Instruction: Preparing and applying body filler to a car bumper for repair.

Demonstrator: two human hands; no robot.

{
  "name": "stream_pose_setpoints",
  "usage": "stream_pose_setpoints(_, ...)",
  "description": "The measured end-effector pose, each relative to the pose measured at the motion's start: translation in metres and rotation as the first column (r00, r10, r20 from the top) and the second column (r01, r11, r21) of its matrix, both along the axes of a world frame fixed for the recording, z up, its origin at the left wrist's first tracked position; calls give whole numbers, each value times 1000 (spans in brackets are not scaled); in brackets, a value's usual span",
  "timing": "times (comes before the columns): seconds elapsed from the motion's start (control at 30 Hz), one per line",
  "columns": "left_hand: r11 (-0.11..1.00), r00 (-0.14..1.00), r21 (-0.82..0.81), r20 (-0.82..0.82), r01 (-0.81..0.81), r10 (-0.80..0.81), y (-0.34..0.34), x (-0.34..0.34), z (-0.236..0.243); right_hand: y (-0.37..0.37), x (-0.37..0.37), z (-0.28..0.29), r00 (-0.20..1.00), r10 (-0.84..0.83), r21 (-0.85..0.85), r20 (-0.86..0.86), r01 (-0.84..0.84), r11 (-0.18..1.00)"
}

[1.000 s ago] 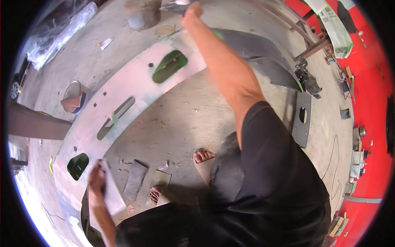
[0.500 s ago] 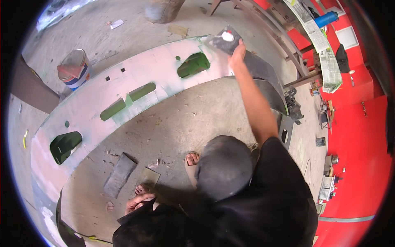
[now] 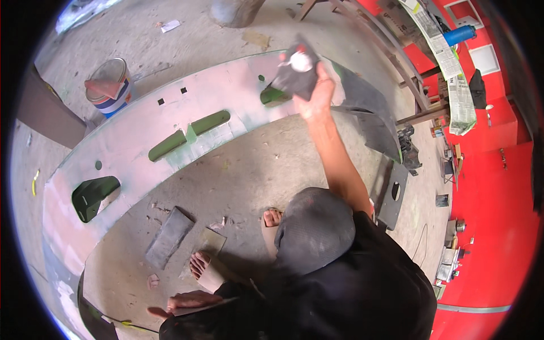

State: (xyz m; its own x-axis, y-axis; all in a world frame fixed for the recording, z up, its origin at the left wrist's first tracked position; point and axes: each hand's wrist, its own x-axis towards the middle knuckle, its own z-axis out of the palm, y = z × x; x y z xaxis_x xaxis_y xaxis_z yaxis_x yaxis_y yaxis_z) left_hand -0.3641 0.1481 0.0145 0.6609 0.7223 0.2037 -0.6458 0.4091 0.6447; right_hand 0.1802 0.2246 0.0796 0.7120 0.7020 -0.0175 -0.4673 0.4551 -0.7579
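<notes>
My right hand (image 3: 316, 93) grips a dark flat pad (image 3: 294, 79) with a white dollop on it. The pad hangs over the curved, pink-and-grey panel (image 3: 226, 90), partly covering its upper oblong opening. Green shows through the panel's cutouts and along patches of its surface. Low in the picture, my left hand (image 3: 190, 301) rests beside my dark clothing, below my bare sandalled foot; its fingers are too unclear to read. A grey rectangular block (image 3: 170, 238) and a small tan sheet (image 3: 215, 239) lie on the concrete inside the panel's curve.
A metal bucket (image 3: 113, 90) and a brown post (image 3: 51, 116) stand left of the panel. A large container (image 3: 232, 11) is beyond it. At right are a wooden stand (image 3: 416, 113) with newspaper-masked parts, a red surface (image 3: 481, 226) and black brackets (image 3: 408, 147).
My right hand has swung from beyond the panel back over it, moving downward with the pad. My left hand has left the panel's lower part and dropped down beside my clothing.
</notes>
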Motion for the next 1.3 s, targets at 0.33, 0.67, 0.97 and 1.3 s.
stream_pose_setpoints(0.33,971,957,86,166,225,-236,8,-2,-35,-33,83,6,851,-518,-42,-92,516,856)
stream_pose_setpoints(0.67,996,987,-63,-146,65,-74,-4,-5,-8,-79,11,59,957,200,367,-210,-113,924)
stream_pose_setpoints(0.97,871,459,-208,-888,-445,22,29,-31,14,-41,-47,99,983,7,-390,184,66,918)
stream_pose_setpoints(1.3,902,671,162,-722,400,-168,47,-56,60,42,-150,130,798,567,-516,206,-403,756)
